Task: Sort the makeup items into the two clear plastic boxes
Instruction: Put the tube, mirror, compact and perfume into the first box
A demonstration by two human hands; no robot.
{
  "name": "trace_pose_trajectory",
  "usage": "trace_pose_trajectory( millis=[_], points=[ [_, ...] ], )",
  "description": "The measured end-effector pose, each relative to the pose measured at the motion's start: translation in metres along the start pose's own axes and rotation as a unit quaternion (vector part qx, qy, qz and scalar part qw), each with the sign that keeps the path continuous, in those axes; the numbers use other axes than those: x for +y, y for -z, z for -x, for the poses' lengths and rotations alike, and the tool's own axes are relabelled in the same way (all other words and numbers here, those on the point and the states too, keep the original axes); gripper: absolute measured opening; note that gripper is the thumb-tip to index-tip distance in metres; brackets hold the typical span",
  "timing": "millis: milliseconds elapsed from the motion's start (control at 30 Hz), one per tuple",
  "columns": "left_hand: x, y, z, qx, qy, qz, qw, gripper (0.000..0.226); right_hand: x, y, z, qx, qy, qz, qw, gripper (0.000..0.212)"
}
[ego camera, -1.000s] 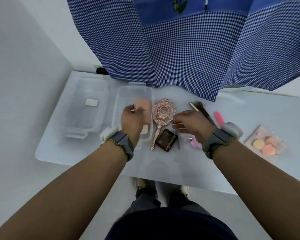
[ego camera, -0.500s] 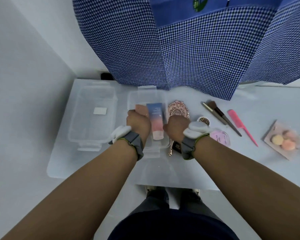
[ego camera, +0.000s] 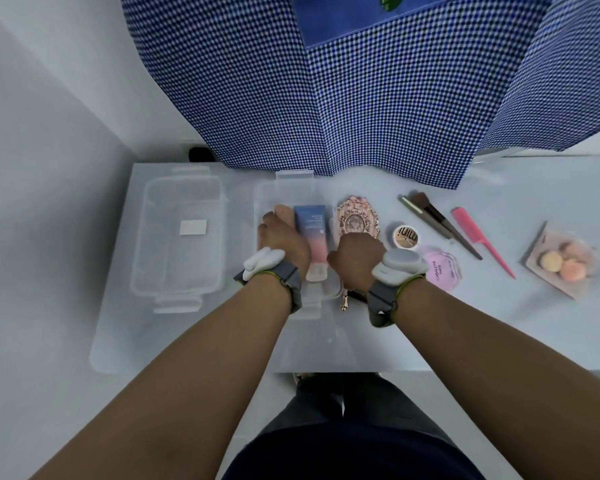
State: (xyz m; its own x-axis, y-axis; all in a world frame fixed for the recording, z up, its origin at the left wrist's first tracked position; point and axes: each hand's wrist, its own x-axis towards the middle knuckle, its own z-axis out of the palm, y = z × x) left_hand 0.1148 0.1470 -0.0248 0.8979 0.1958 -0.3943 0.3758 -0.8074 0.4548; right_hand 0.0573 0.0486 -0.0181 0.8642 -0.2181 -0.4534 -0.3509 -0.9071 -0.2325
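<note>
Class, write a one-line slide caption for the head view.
Both hands, left hand and right hand, at the right box holding a tube.

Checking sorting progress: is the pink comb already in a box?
No, the pink comb lies on the table, right of the brushes, outside both boxes.

- The left clear box (ego camera: 179, 237) is open-topped and holds only a small white label; a hand could drop straight in from above.
- The right clear box (ego camera: 293, 188) is crowded: a blue-pink tube (ego camera: 312, 237) and a peach item lie inside, and the left hand (ego camera: 284, 240) sits over its left half.
- The right hand (ego camera: 355, 259) blocks the gap between that box and the ornate mirror (ego camera: 357, 220).
- Right of the mirror, a small round jar (ego camera: 406, 236), pink compact (ego camera: 442, 270), brushes (ego camera: 437, 220), pink comb (ego camera: 482, 240) and sponge pack (ego camera: 561, 261) stand close together.
- The near strip of tabletop (ego camera: 499, 334) lies bare.
- The checked curtain (ego camera: 326, 98) overhangs the far edge.
</note>
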Motion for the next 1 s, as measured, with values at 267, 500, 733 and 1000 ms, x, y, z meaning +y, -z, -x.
trace_pose_trajectory(
  millis=[267,500,733,1000],
  points=[
    [0.004,-0.007,-0.016,-0.023,-0.051,0.002,0.998,0.041,0.006,-0.001,0.007,0.052,0.03,-0.019,0.998,0.03],
    [0.0,-0.019,-0.022,-0.016,-0.112,-0.049,0.992,0.04,0.02,0.012,0.009,-0.053,0.051,-0.104,0.992,0.03],
    [-0.015,-0.022,-0.009,-0.003,-0.15,-0.103,0.983,0.045,0.056,0.021,0.01,-0.065,-0.003,-0.278,0.958,0.014],
    [-0.03,-0.008,-0.017,-0.094,-0.281,-0.353,0.887,0.063,0.07,0.029,0.011,-0.042,-0.022,-0.258,0.965,0.025]
  ],
)
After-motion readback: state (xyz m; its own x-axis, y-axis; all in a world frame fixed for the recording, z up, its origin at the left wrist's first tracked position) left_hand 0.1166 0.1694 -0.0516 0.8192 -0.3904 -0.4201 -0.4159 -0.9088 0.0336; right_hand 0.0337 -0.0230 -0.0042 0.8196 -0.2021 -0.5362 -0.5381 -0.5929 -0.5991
